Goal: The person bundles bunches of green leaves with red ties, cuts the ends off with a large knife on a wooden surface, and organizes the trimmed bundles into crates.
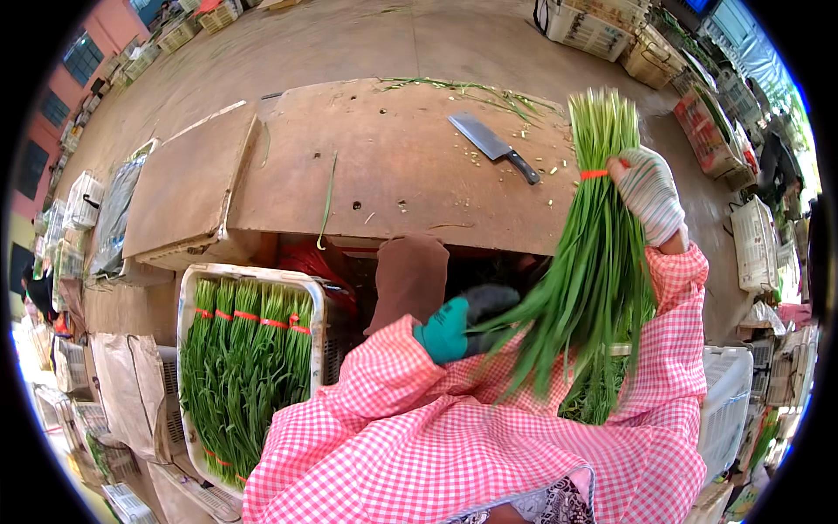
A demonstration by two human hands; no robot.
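Observation:
In my right hand (648, 194), gloved in striped white knit, is a bunch of green chives (587, 236). My fingers are closed around it beside its red band, pale cut ends up, leaves hanging down and left. My left hand (458, 325), in a teal and black glove, is by the leaf tips, its blurred dark fingers apart; no firm hold shows. A cleaver (493, 147) with a black handle lies on the wooden board (297, 192). Left of me, a white crate (316, 341) holds several banded chive bunches (240, 367).
Cut scraps (489, 92) lie along the board's far edge, and a loose leaf (328, 201) hangs over its near edge. A wooden box (188, 183) adjoins the board on the left. More chives (594, 393) show beneath the held bunch. Several crates (755, 244) stand at the right.

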